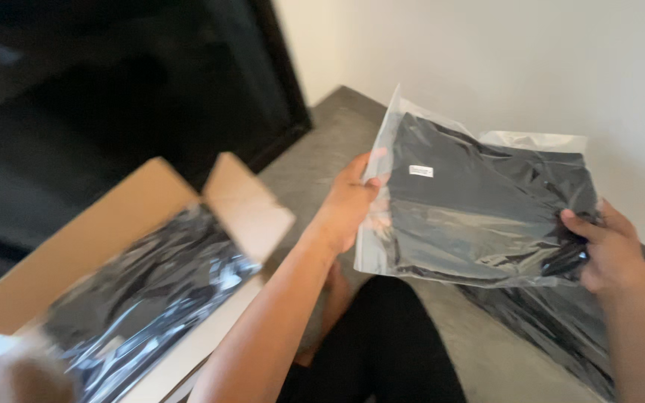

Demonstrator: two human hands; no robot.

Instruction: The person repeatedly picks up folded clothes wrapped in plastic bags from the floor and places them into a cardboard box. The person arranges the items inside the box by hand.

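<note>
Head view, left hand: the left hand [349, 200] sits just left of centre, fingers closed on the 9 o'clock edge of the clear plastic bag with a folded black garment inside [479, 205], thumb laid over the front of the plastic.
Head view, right hand: over at 3 o'clock the right hand [608, 250] pinches the bag's right edge, fingers curled onto the front, thumb hidden behind.
Head view, bag: held up in the air between the 2 hands, tilted, its top corner pointing toward 12 o'clock; a small white rectangular label [421, 171] shows on the garment near the left hand.
Head view, box: down at 8 o'clock, an open brown cardboard box [113, 216] with flaps spread, well apart from the held bag.
Head view, box contents: shiny plastic-wrapped dark garments [151, 287] fill the box, blurred, so the count cannot be told.
Head view, surface: a grey carpeted ledge [322, 149] runs from 12 o'clock down to 5 o'clock under the bag.
Head view, second pack: at 4 o'clock, another dark plastic-wrapped pack [554, 328] lies on the ledge, just below the right hand.
Head view, legs: black-clad legs [382, 343] at 6 o'clock, between the 2 forearms.
Head view, backdrop: dark glossy panel [113, 89] at 10 o'clock, pale wall [524, 60] at 1 o'clock.
</note>
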